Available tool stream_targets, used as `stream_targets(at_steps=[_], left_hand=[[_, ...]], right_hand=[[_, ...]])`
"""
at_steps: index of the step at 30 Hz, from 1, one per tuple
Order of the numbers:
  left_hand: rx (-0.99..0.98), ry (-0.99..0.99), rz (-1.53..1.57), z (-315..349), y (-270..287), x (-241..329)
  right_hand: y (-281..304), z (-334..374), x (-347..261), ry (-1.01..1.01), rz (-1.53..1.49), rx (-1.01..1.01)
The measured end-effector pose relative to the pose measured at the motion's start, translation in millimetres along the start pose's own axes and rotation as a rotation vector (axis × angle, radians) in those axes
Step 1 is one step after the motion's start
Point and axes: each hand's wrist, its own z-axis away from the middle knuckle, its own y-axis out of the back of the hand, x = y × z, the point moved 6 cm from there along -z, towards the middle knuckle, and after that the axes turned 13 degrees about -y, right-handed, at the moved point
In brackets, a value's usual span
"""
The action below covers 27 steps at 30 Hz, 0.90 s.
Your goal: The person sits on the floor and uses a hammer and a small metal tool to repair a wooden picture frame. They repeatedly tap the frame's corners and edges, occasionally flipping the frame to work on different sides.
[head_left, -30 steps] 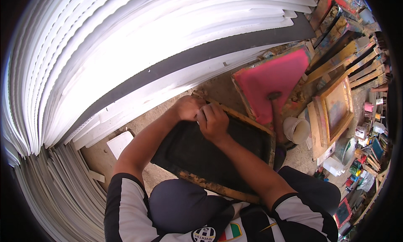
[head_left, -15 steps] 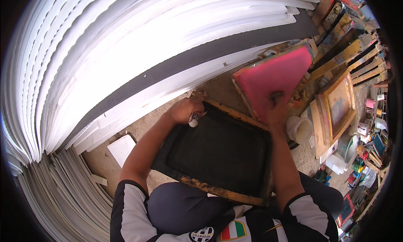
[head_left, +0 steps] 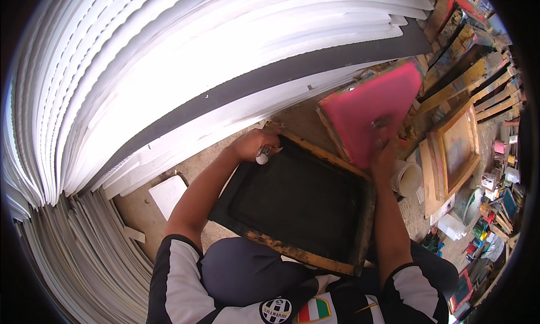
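A wood-framed screen [head_left: 298, 206] with a dark mesh lies tilted across my lap. My left hand [head_left: 254, 145] is closed at its far left corner, around a small thing with a rounded white end [head_left: 262, 157]; its kind is unclear. Beyond the screen, a bright pink framed panel [head_left: 371, 102] leans up at a slant. My right hand [head_left: 383, 158], blurred, reaches over the dark screen's right corner to the panel's lower part. At its fingertips is a small dark wad [head_left: 381, 121], pressed to the pink face; what it is made of cannot be told.
Large white sheets [head_left: 185, 59] stand stacked at left and ahead, with a dark grey sheet [head_left: 270, 65] among them. A whitish tub [head_left: 407, 178] stands by my right forearm. Farther right are a wooden frame [head_left: 457, 149], a clear container [head_left: 471, 205] and cluttered supplies.
My right hand and the dark wad have shifted slightly on the pink panel. The whole view has moved a little; my left hand stays at the screen's corner.
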Motion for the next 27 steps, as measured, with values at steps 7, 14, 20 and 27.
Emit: stream_targets(at_steps=[7,14,20,27], left_hand=[[-0.016,0.009,-0.012,-5,5,10],[-0.031,0.05,0.003,-2,-1,-1],[-0.04,0.081,-0.058,-1,-2,-2],[0.018,-0.01,-0.086,1,-3,-3]], right_hand=[[42,101,-170,0.605,-0.269,-0.664],[51,192,-206,1.104,-0.056,-0.361],[68,203,-223,1.274,-0.006,-0.243],[85,222,-232,1.274,-0.129,-0.179]])
